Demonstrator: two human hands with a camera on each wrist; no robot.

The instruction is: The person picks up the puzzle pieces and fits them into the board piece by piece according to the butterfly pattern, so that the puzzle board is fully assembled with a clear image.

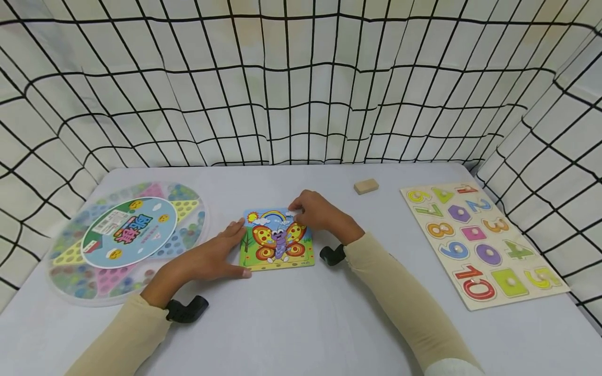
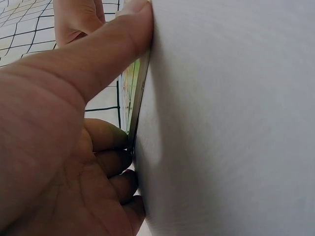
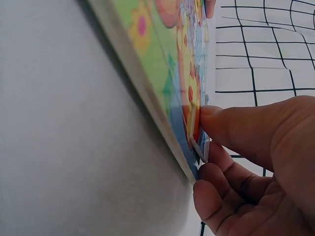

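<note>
A butterfly jigsaw puzzle [image 1: 277, 241] in a square wooden board lies flat on the table. My left hand [image 1: 213, 255] rests at its left side, fingertips on the left edge and thumb [image 2: 123, 34] along the near edge, spread around the corner rather than curled. At the far right corner, my right hand [image 1: 316, 210] pinches a puzzle piece [image 3: 198, 149] between thumb and fingers. In the right wrist view that piece is tilted, with one edge raised above the board. The fingers partly hide the corner in the head view.
A round marble game board [image 1: 190, 237] with a printed disc lies on the left. On the right is a wooden number-and-shape board [image 1: 437, 209]. A small wooden block [image 1: 366, 186] sits at the back. Black netting [image 1: 301, 83] over white cloth encloses the table.
</note>
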